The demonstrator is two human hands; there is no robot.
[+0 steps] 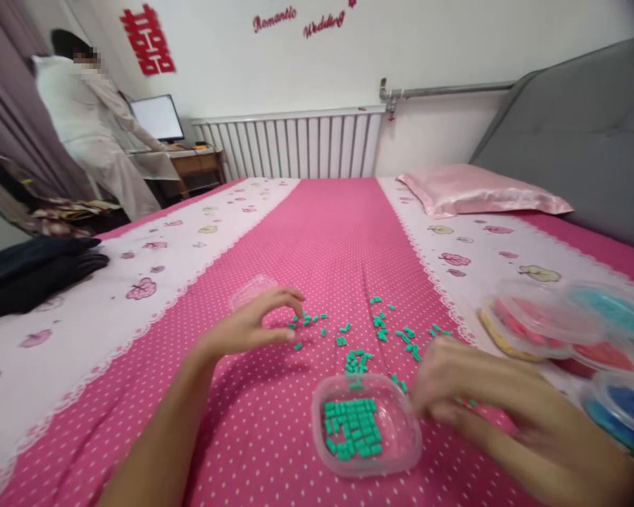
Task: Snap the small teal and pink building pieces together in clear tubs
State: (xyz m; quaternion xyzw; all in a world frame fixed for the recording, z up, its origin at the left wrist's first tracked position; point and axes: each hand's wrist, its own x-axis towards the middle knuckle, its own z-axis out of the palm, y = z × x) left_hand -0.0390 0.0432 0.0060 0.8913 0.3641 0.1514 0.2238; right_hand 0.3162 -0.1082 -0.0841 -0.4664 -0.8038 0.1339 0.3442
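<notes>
A clear plastic container [321, 461] stands on the bed close to me. Small green blocks [355, 426] lie inside it, many of them lined up in rows. More loose green pieces [356, 361] are scattered on the pink cover beyond it. My left hand [258, 320] hovers at the far left of these pieces, its thumb and fingers apart and nothing visible between them. Beside the container's right rim is my right hand [449, 384], somewhat blurred, with its fingers curled together and pointing down. Whatever its fingertips may hold is hidden.
A clear lid [253, 290] lies behind my left hand. Lidded tubs of red [547, 327], turquoise [613, 310] and blue [631, 408] pieces stand at the right. Farther off are a pink pillow [480, 190], dark folded cloth [36, 271] and a person [84, 120] at a desk.
</notes>
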